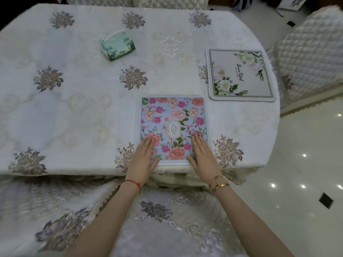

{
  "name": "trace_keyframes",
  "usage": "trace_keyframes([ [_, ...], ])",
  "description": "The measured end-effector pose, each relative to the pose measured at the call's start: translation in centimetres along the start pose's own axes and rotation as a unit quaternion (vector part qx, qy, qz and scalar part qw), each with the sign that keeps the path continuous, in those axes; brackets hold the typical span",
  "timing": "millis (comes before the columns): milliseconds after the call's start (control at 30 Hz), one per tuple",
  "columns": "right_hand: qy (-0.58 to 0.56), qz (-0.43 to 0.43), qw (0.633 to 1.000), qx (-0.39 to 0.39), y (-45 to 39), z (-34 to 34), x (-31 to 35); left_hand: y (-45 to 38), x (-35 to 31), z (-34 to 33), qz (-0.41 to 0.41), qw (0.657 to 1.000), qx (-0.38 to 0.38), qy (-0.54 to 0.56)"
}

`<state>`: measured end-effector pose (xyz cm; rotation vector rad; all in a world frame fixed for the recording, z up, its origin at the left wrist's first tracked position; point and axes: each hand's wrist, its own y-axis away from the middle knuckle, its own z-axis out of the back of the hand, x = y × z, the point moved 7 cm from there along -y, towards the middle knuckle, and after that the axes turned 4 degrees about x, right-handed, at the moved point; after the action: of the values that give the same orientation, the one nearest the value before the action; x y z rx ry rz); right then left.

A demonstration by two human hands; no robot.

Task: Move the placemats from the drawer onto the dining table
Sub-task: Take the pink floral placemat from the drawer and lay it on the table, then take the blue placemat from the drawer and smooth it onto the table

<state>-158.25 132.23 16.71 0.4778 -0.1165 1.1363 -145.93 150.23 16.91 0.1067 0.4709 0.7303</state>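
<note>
A blue placemat printed with pink flowers lies flat at the near edge of the dining table. My left hand rests flat, palm down, on its near left corner. My right hand lies flat on its near right corner. Neither hand grips the mat. A second placemat, white with green leaves and white blossoms, lies flat farther back on the right side of the table. No drawer is in view.
A green tissue pack sits at the back left of the embroidered tablecloth. Quilted chairs stand at the far right and behind the table. A cloth-covered seat is below my arms. Glossy floor lies to the right.
</note>
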Motion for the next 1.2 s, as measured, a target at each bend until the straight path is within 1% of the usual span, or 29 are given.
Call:
trace_keyframes([
  [200, 0.012, -0.033, 0.999, -0.009, 2.7, 0.7, -3.5, 1.2, 1.9, 0.8, 0.024, 1.000, -0.006, -0.015],
  [333, -0.004, -0.043, 0.999, -0.012, 4.8, 1.5, -5.4, 2.9, 1.9, 1.4, 0.033, 0.999, -0.001, 0.007],
  [400, -0.014, -0.040, 0.998, -0.035, 6.4, 2.4, -6.0, 3.8, 1.0, 2.0, 0.025, 1.000, -0.007, 0.004],
  [467, -0.020, -0.033, 0.997, -0.064, 8.3, 3.5, -6.4, 4.7, -0.8, 2.6, -0.005, 1.000, -0.014, -0.016],
  [567, -0.027, -0.038, 0.993, -0.112, 11.8, 5.2, -7.7, 5.9, -4.8, 3.3, -0.052, 0.998, -0.020, -0.027],
  [667, -0.058, -0.062, 0.981, -0.172, 16.3, 6.6, -10.2, 7.1, -9.8, 3.4, -0.091, 0.995, -0.025, -0.032],
  [767, -0.068, -0.081, 0.973, -0.205, 21.8, 6.9, -13.2, 8.5, -15.6, 3.1, -0.128, 0.991, -0.047, -0.019],
  [867, -0.083, -0.111, 0.964, -0.226, 28.0, 7.1, -17.0, 9.8, -21.6, 1.7, -0.137, 0.989, -0.056, 0.007],
  [1067, -0.100, -0.173, 0.948, -0.249, 40.8, 7.9, -26.2, 12.3, -35.2, -3.6, -0.178, 0.983, -0.038, 0.037],
  [1200, -0.107, -0.225, 0.934, -0.258, 47.2, 9.4, -32.2, 13.2, -43.5, -6.6, -0.191, 0.979, -0.017, 0.071],
])
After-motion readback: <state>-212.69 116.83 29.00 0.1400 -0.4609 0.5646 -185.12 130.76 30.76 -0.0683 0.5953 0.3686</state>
